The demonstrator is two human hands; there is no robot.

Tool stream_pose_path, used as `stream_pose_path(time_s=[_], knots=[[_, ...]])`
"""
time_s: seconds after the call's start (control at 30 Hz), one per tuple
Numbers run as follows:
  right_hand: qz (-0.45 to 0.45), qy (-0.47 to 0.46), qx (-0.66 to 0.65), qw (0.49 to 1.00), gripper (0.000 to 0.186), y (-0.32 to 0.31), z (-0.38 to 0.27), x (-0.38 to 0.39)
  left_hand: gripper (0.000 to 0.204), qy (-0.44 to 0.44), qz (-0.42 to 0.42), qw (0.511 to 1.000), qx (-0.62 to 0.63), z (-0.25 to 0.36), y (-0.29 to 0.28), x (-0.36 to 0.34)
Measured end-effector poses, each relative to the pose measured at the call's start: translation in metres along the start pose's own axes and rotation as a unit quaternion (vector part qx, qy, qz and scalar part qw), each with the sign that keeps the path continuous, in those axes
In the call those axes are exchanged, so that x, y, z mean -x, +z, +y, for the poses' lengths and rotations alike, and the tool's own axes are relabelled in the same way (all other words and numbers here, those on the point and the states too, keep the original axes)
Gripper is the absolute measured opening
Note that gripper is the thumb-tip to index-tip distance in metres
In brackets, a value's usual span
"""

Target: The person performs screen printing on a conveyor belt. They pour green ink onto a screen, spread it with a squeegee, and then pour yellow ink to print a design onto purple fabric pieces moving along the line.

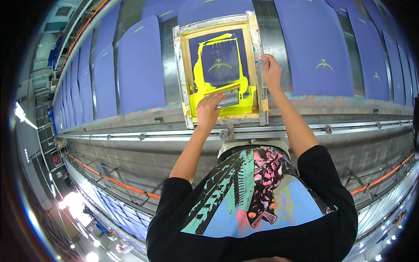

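Note:
A wooden screen-printing frame (178, 65) lies on the table in front of me. Its mesh carries bright yellow ink (198, 74) around a dark area with a small winged motif. My left hand (208, 109) is closed around a metal-faced squeegee (229, 99), which rests tilted in the ink near the frame's close end. At the frame's right side is my right hand (271, 73), its fingers curled in against the outer edge; exactly what the fingertips pinch there is hard to see.
Purple-blue fabric panels (142, 70) line the long table on both sides. Those to the right, such as one panel (318, 52), bear a yellow winged print. A metal rail (174, 134) runs along the table's close edge. Behind me stretches an orange pipe (118, 181).

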State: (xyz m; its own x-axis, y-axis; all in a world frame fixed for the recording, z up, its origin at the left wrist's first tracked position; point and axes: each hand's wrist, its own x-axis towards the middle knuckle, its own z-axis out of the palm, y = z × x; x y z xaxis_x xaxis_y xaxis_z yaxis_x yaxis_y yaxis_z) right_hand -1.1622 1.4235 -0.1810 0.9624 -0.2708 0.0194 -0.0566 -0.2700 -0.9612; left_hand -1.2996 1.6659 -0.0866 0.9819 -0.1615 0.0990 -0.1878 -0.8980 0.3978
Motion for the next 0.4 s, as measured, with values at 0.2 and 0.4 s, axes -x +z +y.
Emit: stream_pose_path(time_s=[0.2, 0.4], knots=[[0.006, 0.019, 0.016, 1.0, 0.017, 0.008, 0.007, -0.006, 0.045, 0.062, -0.03, 0.995, -0.071, -0.012, -0.005, 0.026], [-0.026, 0.075, 0.051, 0.996, 0.02, 0.006, 0.0, -0.006, 0.037, 0.029, -0.029, 0.996, -0.075, -0.043, 0.017, -0.07]])
